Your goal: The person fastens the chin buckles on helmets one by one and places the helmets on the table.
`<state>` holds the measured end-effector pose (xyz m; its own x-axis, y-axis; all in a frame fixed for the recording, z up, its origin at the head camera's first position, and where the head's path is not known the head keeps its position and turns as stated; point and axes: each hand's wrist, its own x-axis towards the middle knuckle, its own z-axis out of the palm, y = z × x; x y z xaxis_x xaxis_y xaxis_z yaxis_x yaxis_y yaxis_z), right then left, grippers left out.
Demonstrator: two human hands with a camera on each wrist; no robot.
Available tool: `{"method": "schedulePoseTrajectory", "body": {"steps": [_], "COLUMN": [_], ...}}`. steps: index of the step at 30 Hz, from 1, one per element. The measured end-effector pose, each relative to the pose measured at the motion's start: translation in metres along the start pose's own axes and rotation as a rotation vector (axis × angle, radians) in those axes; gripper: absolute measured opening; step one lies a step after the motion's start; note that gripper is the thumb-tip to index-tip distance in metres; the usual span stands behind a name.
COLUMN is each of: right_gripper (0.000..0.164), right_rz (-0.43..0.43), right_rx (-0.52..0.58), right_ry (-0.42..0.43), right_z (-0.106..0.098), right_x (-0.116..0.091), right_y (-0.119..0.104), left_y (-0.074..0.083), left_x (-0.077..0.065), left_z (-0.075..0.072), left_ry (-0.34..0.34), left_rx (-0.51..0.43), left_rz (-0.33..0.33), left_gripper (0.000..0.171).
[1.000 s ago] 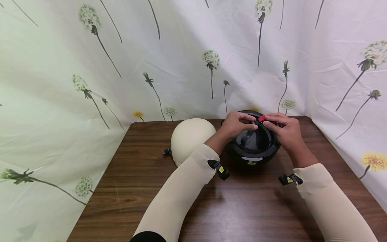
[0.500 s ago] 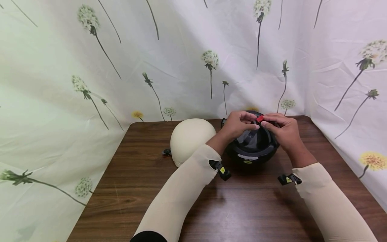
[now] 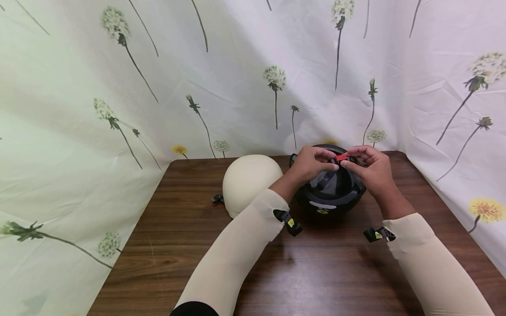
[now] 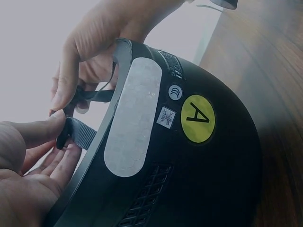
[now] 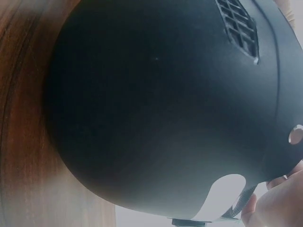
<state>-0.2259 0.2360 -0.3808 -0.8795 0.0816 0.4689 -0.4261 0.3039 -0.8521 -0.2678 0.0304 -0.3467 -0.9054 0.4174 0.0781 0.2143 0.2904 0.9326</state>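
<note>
A black helmet (image 3: pixel 336 210) rests on the table with its opening up. Over its rim, my left hand (image 3: pixel 308 166) pinches a black buckle end on a webbing strap (image 4: pixel 84 133) between thumb and fingers. Facing it, my right hand (image 3: pixel 372 170) holds the red part of the buckle (image 3: pixel 341 157) between thumb and fingertips. The two buckle ends are close together; whether they are joined I cannot tell. In the right wrist view the helmet's shell hides most of the right hand (image 5: pixel 281 201).
A cream helmet (image 3: pixel 250 184) lies dome-up to the left, close to the left forearm. Its dark strap buckle (image 3: pixel 218 199) sticks out on its left side. Behind the wooden table (image 3: pixel 189 254) hangs a flowered cloth (image 3: pixel 237 79).
The black helmet has turned slightly leftward. The red buckle part has moved a little left toward my left fingers, and my right index finger has lifted slightly.
</note>
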Motion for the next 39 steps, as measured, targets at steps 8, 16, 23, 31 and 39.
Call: {"method": "schedulePoseTrajectory", "body": {"steps": [8,16,23,31,39], "right_gripper": [0.037,0.036,0.039,0.037,0.036], "right_rz": [0.005,0.015,0.013,0.002,0.026], "right_rx": [0.035,0.054,0.020,0.015,-0.021], "right_ry": [-0.021,-0.046,-0.061,-0.035,-0.002], "right_z": [-0.001,-0.003,-0.005,-0.006,-0.009], "right_x": [0.000,-0.003,-0.003,-0.003,-0.008], "right_y": [-0.001,-0.001,0.002,0.005,0.009], "left_y": [0.000,0.000,0.000,0.001,0.006], "left_x": [0.000,-0.001,-0.002,-0.006,-0.014], "left_z": [0.001,0.003,0.003,-0.001,-0.004], "left_ry": [-0.005,-0.018,-0.021,-0.026,0.017], "left_rx": [0.012,0.157,0.210,0.199,0.273], "left_rz": [0.005,0.036,0.031,0.080,0.101], "left_gripper": [0.029,0.031,0.034,0.036,0.035]}}
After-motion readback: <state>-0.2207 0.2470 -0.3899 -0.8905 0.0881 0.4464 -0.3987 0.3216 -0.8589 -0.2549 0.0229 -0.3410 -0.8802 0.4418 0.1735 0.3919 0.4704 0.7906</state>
